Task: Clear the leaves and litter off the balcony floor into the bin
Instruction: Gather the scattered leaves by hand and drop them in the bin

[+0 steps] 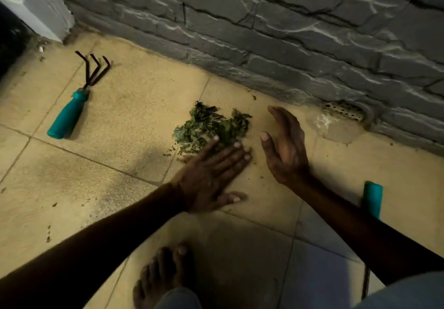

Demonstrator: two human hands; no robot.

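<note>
Tiled balcony floor (120, 126) w/ grey stone wall (288, 32) at back. Far left: teal-handled hand rake (72, 106), long axis diagonal, prongs pointing up-right twd wall. Centre: small pile of dry green leaves (211, 127), spread roughly left-right. Left hand (211, 178) flat, palm down, fingers (236, 151) extended, tips touching pile's near edge. Right hand (286, 145) just beside pile, on edge, fingers spread, holding nothing. Drain grate (343, 111) at wall foot, right.

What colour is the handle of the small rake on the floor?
Teal, a blue-green; its prongs are dark. The rake shows in the head view.
</note>
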